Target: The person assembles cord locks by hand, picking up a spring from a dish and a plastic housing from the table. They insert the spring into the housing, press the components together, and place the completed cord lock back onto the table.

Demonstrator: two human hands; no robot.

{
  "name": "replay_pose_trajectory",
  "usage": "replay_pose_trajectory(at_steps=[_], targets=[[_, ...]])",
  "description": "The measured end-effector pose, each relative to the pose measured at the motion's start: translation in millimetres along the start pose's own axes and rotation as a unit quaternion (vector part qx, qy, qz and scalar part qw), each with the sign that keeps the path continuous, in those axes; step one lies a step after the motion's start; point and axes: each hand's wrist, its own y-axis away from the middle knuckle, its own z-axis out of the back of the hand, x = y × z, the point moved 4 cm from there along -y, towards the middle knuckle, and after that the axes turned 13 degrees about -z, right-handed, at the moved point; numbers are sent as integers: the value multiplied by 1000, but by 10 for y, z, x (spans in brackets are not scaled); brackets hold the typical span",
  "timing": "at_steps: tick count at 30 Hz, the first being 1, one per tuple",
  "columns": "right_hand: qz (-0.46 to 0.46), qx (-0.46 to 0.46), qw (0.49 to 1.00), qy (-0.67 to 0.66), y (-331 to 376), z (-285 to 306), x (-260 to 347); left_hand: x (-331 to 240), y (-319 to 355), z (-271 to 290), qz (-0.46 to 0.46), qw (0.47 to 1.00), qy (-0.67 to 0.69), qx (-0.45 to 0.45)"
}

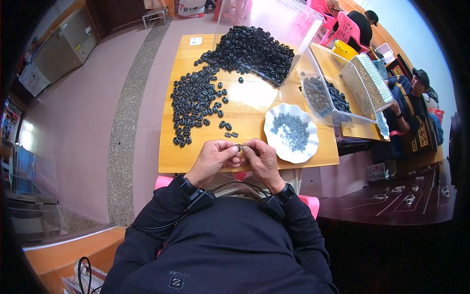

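Close to the table's front edge, my left hand (pixel 214 159) and my right hand (pixel 263 161) meet with fingertips pinched together. Between them is a small dark piece (pixel 239 147), mostly covered by the fingers; it looks like the black ones around. Just beyond my hands lie two small dark oblong pieces (pixel 231 134). A loose spread of black oval pieces with two holes (pixel 193 100) covers the left of the table. Beside my right hand stands a white scalloped plate (pixel 306 156) holding many small grey pieces (pixel 293 130).
A clear plastic bin (pixel 306 24) lies tipped at the back, with a heap of black pieces (pixel 254 51) spilling out. To the right stand another clear bin (pixel 338 117), a white perforated basket (pixel 362 81) and a yellow bowl (pixel 345 49). People sit nearby on the right, near pink chairs (pixel 346 29).
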Motion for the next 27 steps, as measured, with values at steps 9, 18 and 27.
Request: replay_pose_trajectory(at_steps=[9, 18, 27], targets=[[17, 4, 1000, 20, -9, 9, -6, 18, 5, 10, 3, 1000, -1, -1], [31, -2, 997, 66, -3, 21, 28, 26, 8, 10, -8, 999, -33, 12], [-22, 25, 999, -25, -29, 22, 25, 10, -14, 22, -24, 999, 20, -5]])
